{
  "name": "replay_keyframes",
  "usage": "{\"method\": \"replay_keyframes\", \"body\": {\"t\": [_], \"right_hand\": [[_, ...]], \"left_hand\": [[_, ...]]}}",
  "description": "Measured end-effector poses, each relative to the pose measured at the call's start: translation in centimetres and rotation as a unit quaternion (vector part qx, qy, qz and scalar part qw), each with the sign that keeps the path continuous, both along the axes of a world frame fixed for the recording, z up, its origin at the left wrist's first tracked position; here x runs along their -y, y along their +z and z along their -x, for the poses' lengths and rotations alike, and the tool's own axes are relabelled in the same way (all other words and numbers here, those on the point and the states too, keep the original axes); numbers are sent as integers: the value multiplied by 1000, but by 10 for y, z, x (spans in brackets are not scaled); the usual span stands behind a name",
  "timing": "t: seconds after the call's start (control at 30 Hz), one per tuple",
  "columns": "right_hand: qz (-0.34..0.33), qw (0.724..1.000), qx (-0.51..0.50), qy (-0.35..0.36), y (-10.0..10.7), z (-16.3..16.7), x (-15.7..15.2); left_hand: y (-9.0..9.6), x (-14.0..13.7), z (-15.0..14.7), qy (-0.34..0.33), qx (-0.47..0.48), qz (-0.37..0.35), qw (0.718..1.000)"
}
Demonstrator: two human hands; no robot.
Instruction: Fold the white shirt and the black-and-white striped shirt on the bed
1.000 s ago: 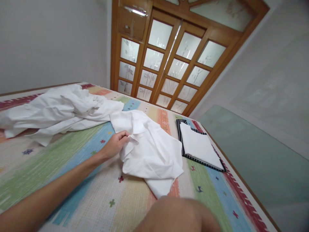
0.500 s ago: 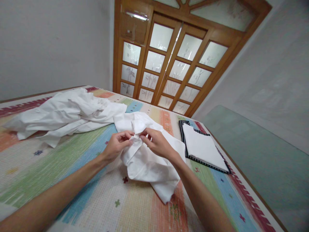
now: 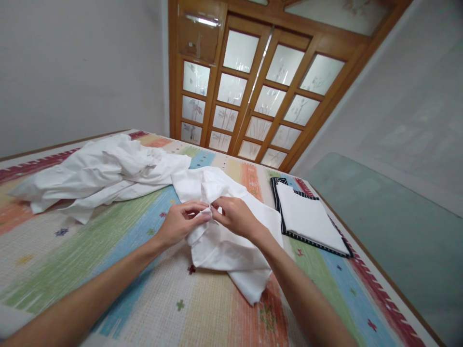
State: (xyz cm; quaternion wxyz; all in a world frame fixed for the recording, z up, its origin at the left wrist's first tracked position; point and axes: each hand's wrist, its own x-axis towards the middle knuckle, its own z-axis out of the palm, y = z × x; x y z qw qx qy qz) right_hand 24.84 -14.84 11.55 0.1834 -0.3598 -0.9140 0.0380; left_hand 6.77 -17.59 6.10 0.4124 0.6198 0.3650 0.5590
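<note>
A crumpled white shirt (image 3: 224,253) lies on the patterned bedspread (image 3: 152,299) in front of me. My left hand (image 3: 183,221) pinches a fold near its upper middle between thumb and fingers. Right beside it, my right hand (image 3: 235,217) pinches the same part of the cloth, so the fingertips of both hands nearly meet. Whatever small detail sits between the fingertips is hidden. The shirt's lower part spreads loosely toward me beneath both hands.
Another rumpled white garment (image 3: 104,173) is heaped at the left, close to the shirt. Off to the right lies a flat folded white garment (image 3: 307,217) on a black-and-white edged cloth. A greenish panel (image 3: 379,226) borders the right side; wooden glazed doors (image 3: 249,91) stand behind.
Both hands have shifted slightly right in view and drawn their fingertips closer together on the fold. The cloth between them is bunched more tightly. The view has moved slightly.
</note>
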Motion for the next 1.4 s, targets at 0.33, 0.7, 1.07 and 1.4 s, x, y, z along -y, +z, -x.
{"method": "replay_keyframes", "body": {"t": [0.33, 0.7, 1.07, 1.4], "right_hand": [[-23, 993, 107, -42, -4, 1, 5], [92, 988, -127, 0, -26, -7, -8], [61, 994, -92, -14, -25, -6, -5], [160, 967, -195, 24, -16, -5, -10]], "left_hand": [[-4, 2, 0, 72, -131, -49, 988], [-9, -8, -1, 5, -133, -21, 991], [-1, 4, -9, 36, -212, -47, 975], [2, 10, -9, 53, -197, -58, 977]]}}
